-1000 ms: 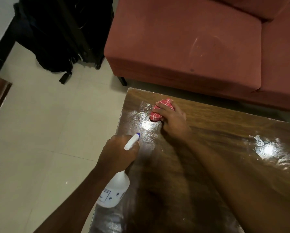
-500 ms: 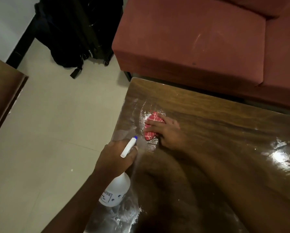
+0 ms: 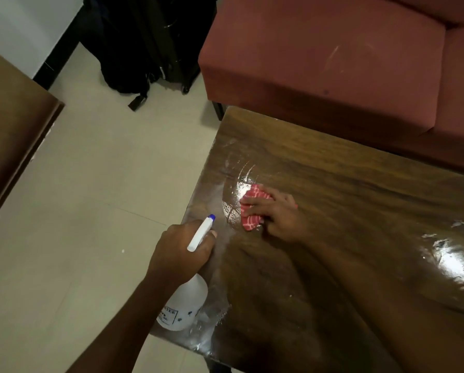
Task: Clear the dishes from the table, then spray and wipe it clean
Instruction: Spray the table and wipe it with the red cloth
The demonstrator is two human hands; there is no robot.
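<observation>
Left grip (image 3: 182, 251) is clamped round the neck of the spray bottle (image 3: 185, 302), nozzle aimed toward the far-left corner of the table (image 3: 333, 170). The bottle hangs at the table's left edge, body down by the near-left corner; can't tell if it touches the top. Right grip (image 3: 282, 216) has fingers spread apart & laid across the red checked cloth (image 3: 249, 223), pressing it onto the wood rather than wrapped round it, as far as I can see. Cloth sits near the left edge, approx midway btw. the far-left & near-left corners, just beyond the nozzle.

Around the cloth the top is wet: curved smear marks fan out toward the far-left corner, & a hazy film runs along the left edge down to the near-left corner. A bright glare patch w/ streaks shows toward the right edge.

Progress, as a judgement: clearing is prob. done, since the work in hand is spray & wipe. Spraying has reached the left end at least; wiping is mid-way there. Film by the near-left corner looks unwiped. The middle reads dull, can't tell if done. So left: finish the left edge, near-left corner, maybe the rest.

Beyond the far edge stands a red sofa (image 3: 319, 63); a black bag (image 3: 134, 49) sits on the tiled floor (image 3: 91, 184).
</observation>
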